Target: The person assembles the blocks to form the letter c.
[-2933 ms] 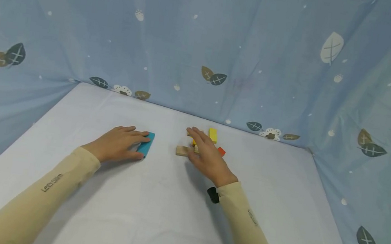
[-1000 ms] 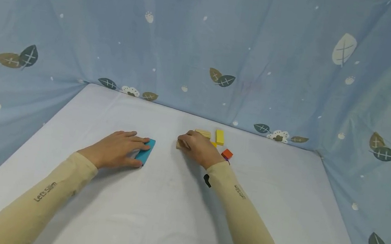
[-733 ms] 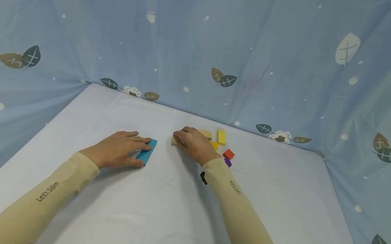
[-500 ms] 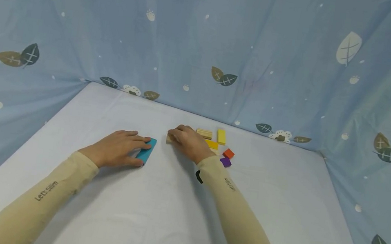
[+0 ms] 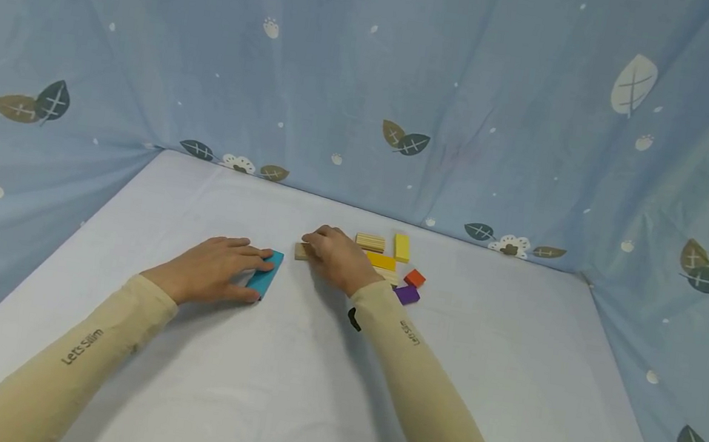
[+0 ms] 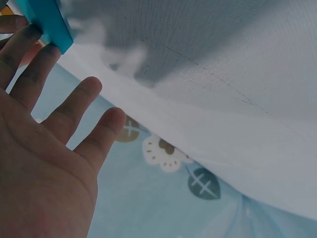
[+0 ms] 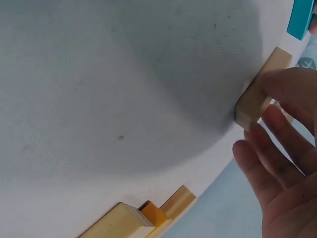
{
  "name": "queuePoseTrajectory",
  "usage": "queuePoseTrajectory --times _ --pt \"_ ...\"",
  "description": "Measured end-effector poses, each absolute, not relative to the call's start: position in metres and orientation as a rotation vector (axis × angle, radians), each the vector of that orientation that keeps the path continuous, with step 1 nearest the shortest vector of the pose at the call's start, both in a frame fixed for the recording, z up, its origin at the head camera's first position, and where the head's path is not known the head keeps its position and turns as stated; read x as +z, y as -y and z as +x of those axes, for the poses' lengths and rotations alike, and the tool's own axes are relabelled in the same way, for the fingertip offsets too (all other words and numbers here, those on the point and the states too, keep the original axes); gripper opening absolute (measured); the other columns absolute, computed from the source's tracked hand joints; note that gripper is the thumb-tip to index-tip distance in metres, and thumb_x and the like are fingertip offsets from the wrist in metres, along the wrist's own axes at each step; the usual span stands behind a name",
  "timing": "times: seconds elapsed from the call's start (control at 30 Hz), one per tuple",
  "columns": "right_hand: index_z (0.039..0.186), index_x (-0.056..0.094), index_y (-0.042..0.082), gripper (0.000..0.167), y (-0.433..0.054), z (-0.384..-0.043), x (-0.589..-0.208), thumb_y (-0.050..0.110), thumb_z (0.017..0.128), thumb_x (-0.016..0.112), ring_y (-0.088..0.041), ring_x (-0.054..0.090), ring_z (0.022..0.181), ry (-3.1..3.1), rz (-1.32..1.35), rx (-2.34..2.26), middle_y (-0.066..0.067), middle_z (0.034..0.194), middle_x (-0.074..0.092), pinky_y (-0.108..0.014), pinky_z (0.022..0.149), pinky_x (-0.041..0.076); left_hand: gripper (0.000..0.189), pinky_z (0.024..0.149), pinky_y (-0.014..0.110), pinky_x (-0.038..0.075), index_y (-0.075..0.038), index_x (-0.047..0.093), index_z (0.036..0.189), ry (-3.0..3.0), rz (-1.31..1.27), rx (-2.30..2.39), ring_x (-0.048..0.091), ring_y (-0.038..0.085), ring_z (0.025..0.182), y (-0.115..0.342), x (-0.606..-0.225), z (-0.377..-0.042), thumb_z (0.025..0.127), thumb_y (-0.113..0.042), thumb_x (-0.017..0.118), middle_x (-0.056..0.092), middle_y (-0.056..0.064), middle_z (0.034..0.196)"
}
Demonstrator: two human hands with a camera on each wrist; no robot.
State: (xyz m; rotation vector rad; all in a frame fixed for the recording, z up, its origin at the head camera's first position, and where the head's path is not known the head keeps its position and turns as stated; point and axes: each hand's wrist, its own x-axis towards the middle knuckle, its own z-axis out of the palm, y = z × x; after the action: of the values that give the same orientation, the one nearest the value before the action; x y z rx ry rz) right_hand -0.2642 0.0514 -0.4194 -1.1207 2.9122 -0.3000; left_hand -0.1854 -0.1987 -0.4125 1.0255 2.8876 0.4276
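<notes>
My left hand lies spread at a flat blue block, fingertips on it and thumb by its near end. In the left wrist view, two straight fingers touch the blue block while the ring and little fingers stand free. My right hand pinches a plain wooden block to the right of the blue one, its far side partly hidden by the fingers. The right wrist view shows the thumb over this wooden block, with other fingers beyond it.
Right of my right hand lie a ridged wooden block, a yellow block, an orange-yellow block, a pale wooden block, a red block and a purple block. A blue patterned curtain bounds the white table.
My right hand has closed on the wooden block and slid it left, toward the blue block. More of the coloured blocks now show behind it. The left hand stays at the blue block.
</notes>
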Motion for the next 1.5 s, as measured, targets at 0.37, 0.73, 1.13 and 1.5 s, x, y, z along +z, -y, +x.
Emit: queuePoseTrajectory --times 0.37,0.73,1.13,1.5 --pt "0.133 0.067 0.013 0.032 -0.048 -0.266 -0.422 0.017 0.101 0.064 -0.016 0.060 0.118 -2.865 -1.083 -0.334 -0.003 0.130 0.064 -0.026 0.105 0.047 0.060 0.108 0.063 0.037 -0.009 0.061 0.141 -2.886 1.002 0.403 0.048 0.049 0.133 0.198 -0.412 -0.185 0.092 -0.040 0.075 0.053 0.011 0.150" --pt "0.132 0.067 0.012 0.031 -0.044 -0.267 -0.424 0.016 0.101 0.064 -0.017 0.061 0.117 -2.879 -1.113 -0.316 -0.004 0.128 0.064 -0.025 0.105 0.047 0.059 0.108 0.063 0.037 -0.009 0.062 0.140 -2.884 0.994 0.409 0.048 0.049 0.133 0.197 -0.412 -0.186 0.091 -0.040 0.076 0.054 0.011 0.149" --pt "0.134 0.066 0.013 0.032 -0.037 -0.265 -0.421 0.016 0.102 0.063 -0.016 0.059 0.120 -2.864 -1.110 -0.283 -0.003 0.131 0.063 -0.024 0.106 0.045 0.060 0.108 0.062 0.038 -0.008 0.063 0.139 -2.889 1.010 0.405 0.048 0.049 0.133 0.197 -0.411 -0.186 0.091 -0.041 0.076 0.054 0.011 0.149" --pt "0.133 0.067 0.013 0.032 -0.029 -0.263 -0.420 0.017 0.102 0.063 -0.016 0.059 0.120 -2.871 -1.104 -0.239 -0.002 0.130 0.063 -0.023 0.104 0.046 0.060 0.107 0.063 0.038 -0.009 0.062 0.140 -2.882 1.010 0.409 0.048 0.050 0.133 0.198 -0.412 -0.187 0.092 -0.041 0.075 0.053 0.012 0.150"
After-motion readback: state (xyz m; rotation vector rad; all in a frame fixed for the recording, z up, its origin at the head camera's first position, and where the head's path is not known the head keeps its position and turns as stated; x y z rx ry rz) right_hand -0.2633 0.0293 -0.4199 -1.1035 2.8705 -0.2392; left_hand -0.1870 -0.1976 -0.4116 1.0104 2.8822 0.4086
